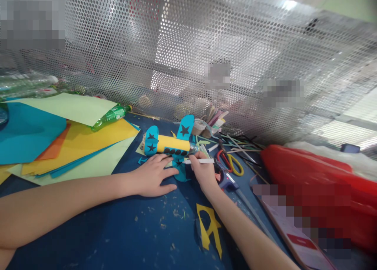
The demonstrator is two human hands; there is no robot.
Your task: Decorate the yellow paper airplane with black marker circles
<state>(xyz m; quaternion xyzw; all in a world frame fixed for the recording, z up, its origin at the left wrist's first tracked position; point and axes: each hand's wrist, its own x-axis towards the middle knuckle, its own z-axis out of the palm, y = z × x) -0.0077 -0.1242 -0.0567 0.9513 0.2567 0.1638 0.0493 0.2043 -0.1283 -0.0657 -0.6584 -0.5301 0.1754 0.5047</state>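
A model plane point(171, 143), built from a plastic bottle wrapped in yellow paper, lies on the blue table point(118, 230). Blue paper wings with black stars stick out from it, and black dots run along its side. My left hand point(157, 176) rests with fingers spread, its fingertips at the near side of the plane and its near wing point(181, 172). In my right hand point(204, 175) is a white marker point(207, 161), pinched close to the bottle's neck end and pointing left over the near wing. My right fingers partly hide the neck.
Coloured paper sheets point(85, 134) and a green bottle point(113, 116) lie left. Scissors point(235, 164), a glue gun point(228, 181) and straws sit to the right, near a red bag point(306, 164) and a phone point(294, 234). A yellow paper scrap point(204, 238) lies in front; perforated metal point(182, 46) rises behind.
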